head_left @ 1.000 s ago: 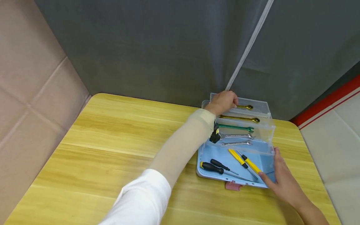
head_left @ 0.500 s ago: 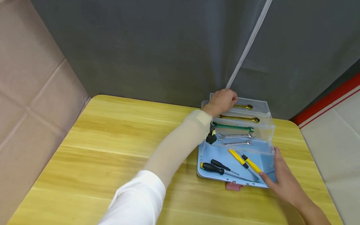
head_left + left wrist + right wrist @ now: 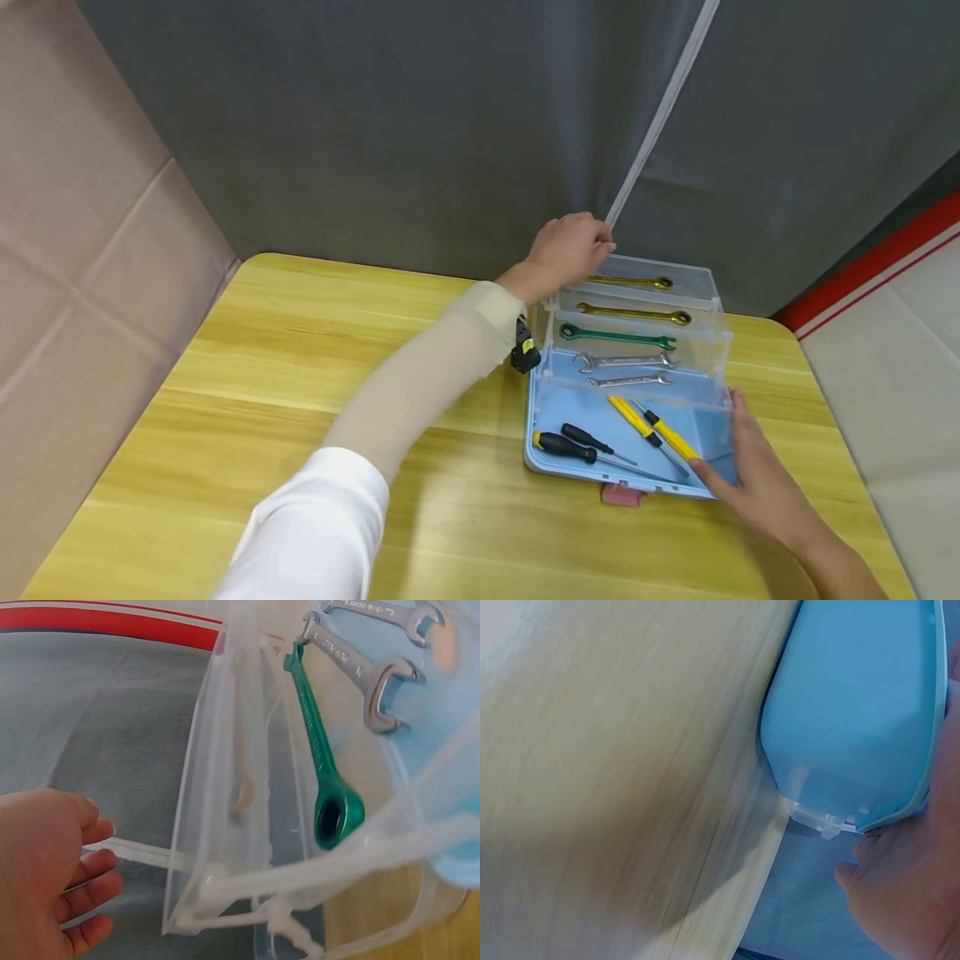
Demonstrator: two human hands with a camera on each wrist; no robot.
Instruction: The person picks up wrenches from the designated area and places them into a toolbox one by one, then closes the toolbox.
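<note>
A light-blue toolbox (image 3: 577, 408) lies open on the table, with clear stepped trays raised at its back. My left hand (image 3: 570, 248) hovers above the trays' back left corner; in the left wrist view its fingers (image 3: 94, 889) curl loosely around nothing. A gold wrench (image 3: 633, 282) lies in the top tray, with another gold wrench (image 3: 637, 314), a green wrench (image 3: 618, 337) and two silver wrenches (image 3: 626, 362) below. My right hand (image 3: 757, 479) grips the box's right side, thumb over the rim. By the thumb lies a yellow-handled screwdriver (image 3: 675, 440).
Another yellow-handled screwdriver (image 3: 635, 421) and two black-handled screwdrivers (image 3: 567, 448) lie in the box's bottom. A pink latch (image 3: 622, 495) sticks out at the front. Behind the table (image 3: 300, 350) hangs a grey curtain (image 3: 375, 150).
My left hand has come up and to the left, off the top tray, uncovering more of the upper wrenches. The right hand stays at the box's right side.
</note>
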